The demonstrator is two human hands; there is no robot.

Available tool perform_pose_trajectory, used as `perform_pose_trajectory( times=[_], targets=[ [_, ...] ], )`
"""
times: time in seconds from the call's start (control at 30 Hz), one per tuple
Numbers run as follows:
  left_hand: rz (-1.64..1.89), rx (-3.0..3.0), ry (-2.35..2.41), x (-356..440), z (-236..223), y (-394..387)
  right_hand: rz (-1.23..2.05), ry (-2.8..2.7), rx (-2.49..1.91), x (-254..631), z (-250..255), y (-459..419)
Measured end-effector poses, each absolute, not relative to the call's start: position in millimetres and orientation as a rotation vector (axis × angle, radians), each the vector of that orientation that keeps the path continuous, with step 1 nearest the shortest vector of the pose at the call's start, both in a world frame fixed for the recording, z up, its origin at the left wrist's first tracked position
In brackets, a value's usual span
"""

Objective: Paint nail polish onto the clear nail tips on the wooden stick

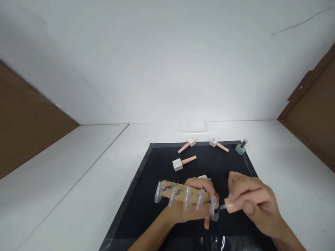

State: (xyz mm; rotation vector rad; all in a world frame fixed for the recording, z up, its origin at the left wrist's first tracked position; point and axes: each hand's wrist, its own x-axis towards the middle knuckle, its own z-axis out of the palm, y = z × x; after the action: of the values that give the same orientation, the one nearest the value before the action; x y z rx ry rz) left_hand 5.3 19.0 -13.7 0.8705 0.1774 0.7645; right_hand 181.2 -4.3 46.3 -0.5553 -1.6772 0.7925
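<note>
My left hand [179, 213] is closed around a tan strip [194, 198] with a coloured pattern. Several clear false nails [187, 197] stand across the strip in a row. My right hand [264, 212] grips a nail polish brush by its peach cap [232, 205]. Its dark bristles [220, 208] point left and rest against the rightmost false nail [214, 213]. Behind my left fingers a white bottle [202, 176] shows only in part.
Beyond my hands, white polish bottles with peach caps [177, 164] [192, 141] [213, 142] lie on a black mat [146, 174]. A teal bottle [240, 150] with a grey cap is at its far right corner. Brown panels [314, 111] flank the white table [86, 167].
</note>
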Motion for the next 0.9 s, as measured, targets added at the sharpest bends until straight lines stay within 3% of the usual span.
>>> perform_pose_trajectory(
  times=[0.9],
  targets=[
    [0.748, 0.960, 0.324, 5.2, -10.9, 19.0, 0.651, -1.699, -0.540, 181.2, 46.0, -3.5]
  ],
)
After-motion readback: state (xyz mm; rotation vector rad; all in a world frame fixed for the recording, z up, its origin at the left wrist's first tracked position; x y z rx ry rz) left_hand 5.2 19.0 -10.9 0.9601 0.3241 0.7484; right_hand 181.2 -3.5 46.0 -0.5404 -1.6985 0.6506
